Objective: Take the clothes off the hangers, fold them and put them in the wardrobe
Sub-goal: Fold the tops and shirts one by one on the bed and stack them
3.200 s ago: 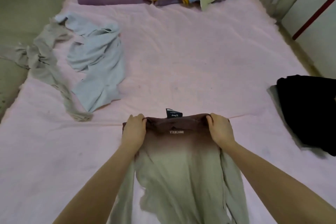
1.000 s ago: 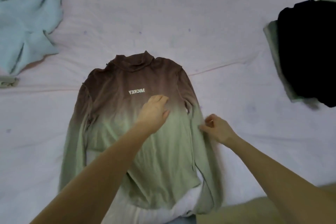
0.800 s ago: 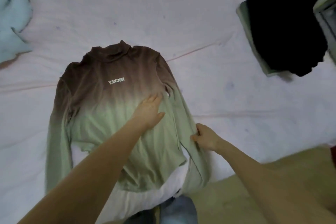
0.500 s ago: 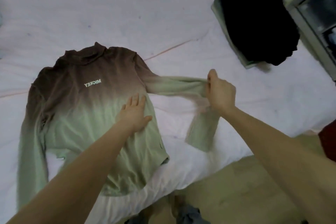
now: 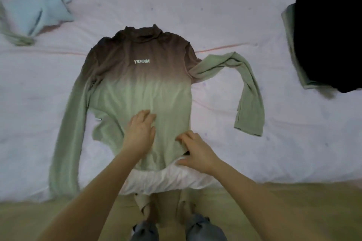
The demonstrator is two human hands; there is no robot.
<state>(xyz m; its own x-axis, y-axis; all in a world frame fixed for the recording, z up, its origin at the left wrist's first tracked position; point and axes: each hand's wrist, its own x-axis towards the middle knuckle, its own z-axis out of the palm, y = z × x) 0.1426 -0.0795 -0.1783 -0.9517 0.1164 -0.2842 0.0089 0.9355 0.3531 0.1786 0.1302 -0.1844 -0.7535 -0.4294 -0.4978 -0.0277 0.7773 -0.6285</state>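
A long-sleeved high-neck shirt (image 5: 141, 84), brown at the top fading to pale green, lies flat on the bed with white mirrored lettering on its chest. Its right sleeve (image 5: 248, 92) is spread out to the side and bent downward. The left sleeve (image 5: 66, 133) lies straight along the body. My left hand (image 5: 140, 133) rests flat on the lower middle of the shirt. At the hem's right corner, my right hand (image 5: 195, 152) pinches the cloth, fingers on top and thumb below.
The bed's pale pink sheet (image 5: 215, 15) fills most of the view. A black garment (image 5: 329, 35) lies on a grey-green one (image 5: 293, 55) at the right. A light blue garment (image 5: 39, 0) lies crumpled at the upper left. The floor (image 5: 293, 211) runs along the near edge.
My right hand let go of the right sleeve, which now lies spread on the sheet, and moved to the hem. My left hand slid down the shirt's body.
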